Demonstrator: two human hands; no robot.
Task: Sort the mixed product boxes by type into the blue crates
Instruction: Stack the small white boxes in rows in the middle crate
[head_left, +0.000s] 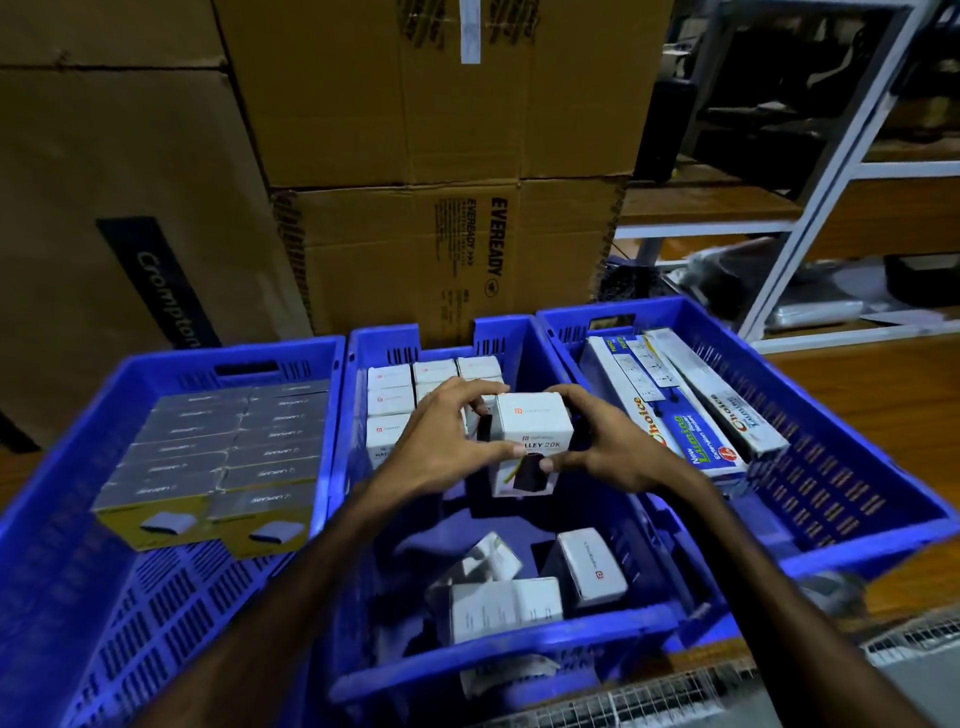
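**Box in both hands over the middle crate: where we could slip**

We are holding one white product box (530, 441) between both hands above the middle crate (498, 675). Our left hand (441, 441) is curling its fingers over the box's far left edge with the thumb on the front face, and our right hand (608, 447) is gripping the right side, its thumb meeting the front face low down. The box is sitting upright, just in front of the tidy rows of matching white boxes (395, 400) at the crate's far end.

We are judging the main risk to be a skewed placement: the grip is resting mostly on fingertips and thumbs, so lowering it against the packed row could catch an edge and tip a neighbour. The loose white boxes (592, 566) are lying tumbled at the near end, and a dropped box would be landing among them. The frame is blurring there, so we cannot tell whether they all match.

The left crate (47, 545) is carrying grey-topped boxes (223, 447), the right crate (872, 467) long extension-board packs (685, 410); a misread label would be mixing types.
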